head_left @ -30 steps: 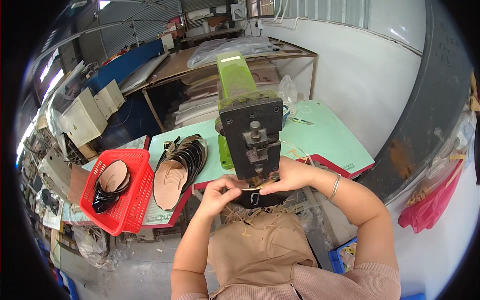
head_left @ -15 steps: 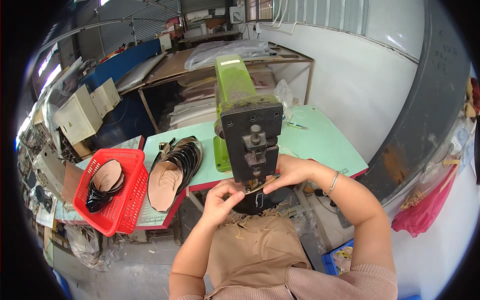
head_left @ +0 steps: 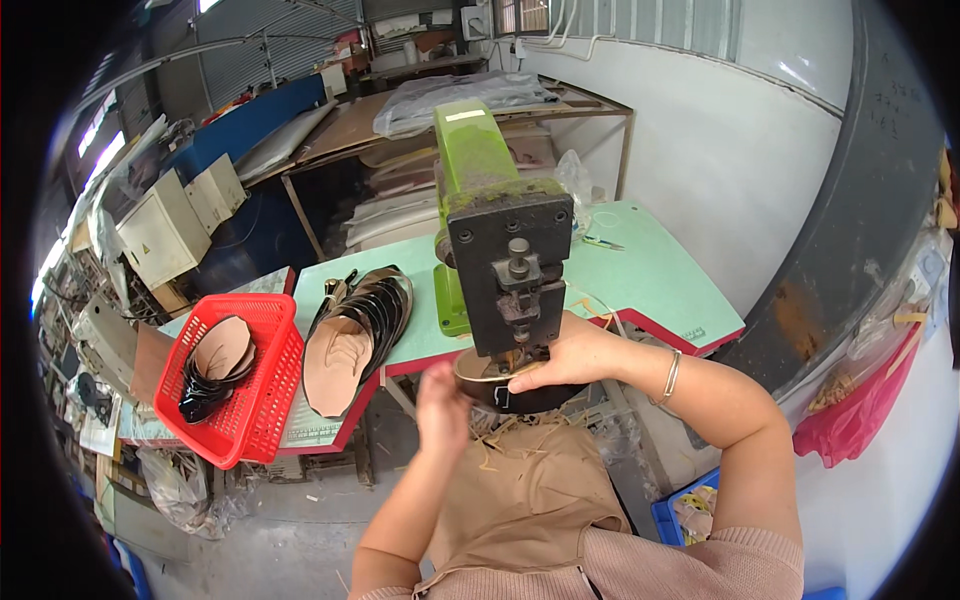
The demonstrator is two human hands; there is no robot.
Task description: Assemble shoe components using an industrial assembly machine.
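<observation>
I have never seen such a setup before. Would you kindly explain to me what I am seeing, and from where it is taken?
The view comes from a wide fisheye camera on a person's head, looking down, so straight edges bend. There is no robot, only two bare hands. The right hand holds a curved piece with a pale edge under the head of a green and black machine. The left hand is blurred beside it; I cannot tell whether it touches. On the light green table lie stacked shoe pieces, left of the machine, near a red basket.
</observation>
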